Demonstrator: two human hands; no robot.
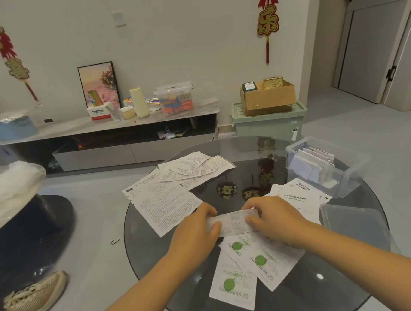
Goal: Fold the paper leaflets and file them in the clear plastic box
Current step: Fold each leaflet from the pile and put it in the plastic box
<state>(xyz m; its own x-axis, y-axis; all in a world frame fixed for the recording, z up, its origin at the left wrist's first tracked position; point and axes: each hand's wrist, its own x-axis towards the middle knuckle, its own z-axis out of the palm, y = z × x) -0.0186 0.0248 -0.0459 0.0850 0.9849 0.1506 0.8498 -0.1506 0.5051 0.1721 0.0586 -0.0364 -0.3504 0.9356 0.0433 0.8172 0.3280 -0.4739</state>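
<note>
So the person's working at a round dark glass table (157, 249) that's shiny enough to mirror the red wall ornaments. Both hands are on one folded leaflet (232, 222) near the middle of the table: the left hand (197, 230) pinches its left end, thumb on top, and the right hand (273, 221) grips the right end with curled fingers.

Loose paper everywhere. A big printed sheet (164, 201) lies toward the table's left edge, a fanned heap of smaller leaflets (193, 168) sits at the far edge, and three leaflets with green leaf logos (252, 263) overlap toward the near edge, partly under the right wrist. More white sheets (298, 197) lie under and beyond the right hand.

The clear plastic box (345, 178) stands at the table's far right edge with a row of folded leaflets already upright inside. Its clear lid (355, 228) lies flat at the right edge, just nearer than the box.

Room-wise: pale grey tile floor, white wall, a low TV-style console (102, 137) along the back with a framed flower picture (99, 85), a lidded storage tub (174, 97) and other odds and ends. A cardboard box (268, 98) sits on a green bin (267, 122) to the right. A beige sneaker (33, 303) shows bottom left.
</note>
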